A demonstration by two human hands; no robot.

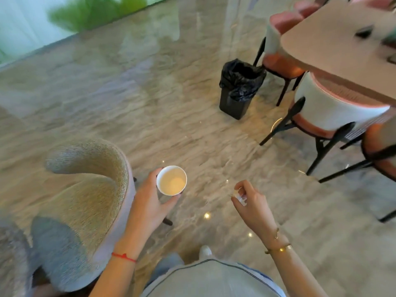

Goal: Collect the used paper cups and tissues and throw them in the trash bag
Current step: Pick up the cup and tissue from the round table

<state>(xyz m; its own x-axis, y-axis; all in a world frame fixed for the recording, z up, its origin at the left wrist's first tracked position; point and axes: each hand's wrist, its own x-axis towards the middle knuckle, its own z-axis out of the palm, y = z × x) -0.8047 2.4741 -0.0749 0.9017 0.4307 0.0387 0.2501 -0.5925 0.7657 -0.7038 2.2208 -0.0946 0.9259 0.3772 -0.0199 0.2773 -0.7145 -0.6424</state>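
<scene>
- Paper cup [171, 180] sits upright in the left hand [150, 202], mouth facing up, thumb on the near side of its wall and fingers wrapped round the far side, just under the rim.
- It looks empty or nearly so, so I judge it light; the thin wall will buckle under a hard squeeze, and a loose hold around the upper wall, where the rolled rim stiffens it, suits it best.
- Right hand [251, 203] is curled, its thumb and fingertips pinching a small crumpled scrap [240, 197], pale and partly shiny; whether it is tissue or wrapper I cannot tell through the blur.
- That scrap should be soft, weightless and easy to let slip, so a closed pinch is the right hold.
- Trash bag [242, 79], black and lining a dark bin [233, 106], stands on the glossy floor [128, 93] well ahead of both hands, slightly to the right of the right hand.
- A desk [334, 50] with chairs [334, 116] lies beyond the right hand; a woven armchair [85, 189] is just left of the left hand.
- Both items seem ready to be carried over and dropped into the bag's open mouth.
</scene>
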